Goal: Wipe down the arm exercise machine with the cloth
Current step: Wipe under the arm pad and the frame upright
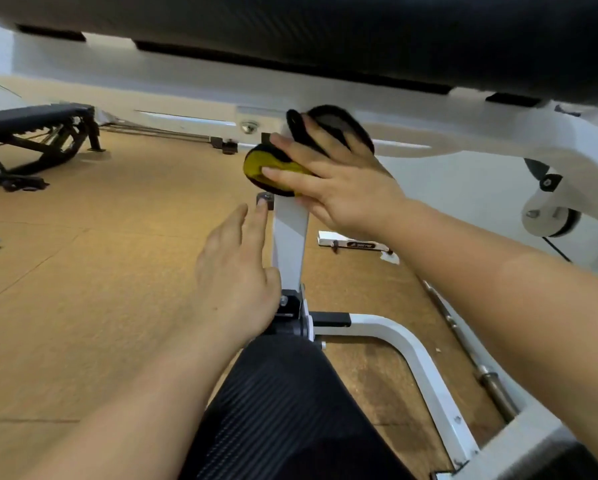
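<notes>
The arm exercise machine has a white upright post point(290, 237) rising from a black ribbed seat pad point(283, 410) to a broad black arm pad point(325, 26) overhead. My right hand point(332, 178) presses a yellow and black cloth point(273, 168) against the top of the post with its fingers spread flat. My left hand point(238, 271) lies open against the left side of the post, lower down, fingers straight and pointing up. Part of the cloth is hidden under my right hand.
The machine's white base frame point(412, 348) curves to the right of the seat. A steel barbell point(470, 348) lies on the brown floor at the right. A black adjustable bench point(41, 133) stands at the far left. A white pivot bracket point(547, 206) hangs at the right.
</notes>
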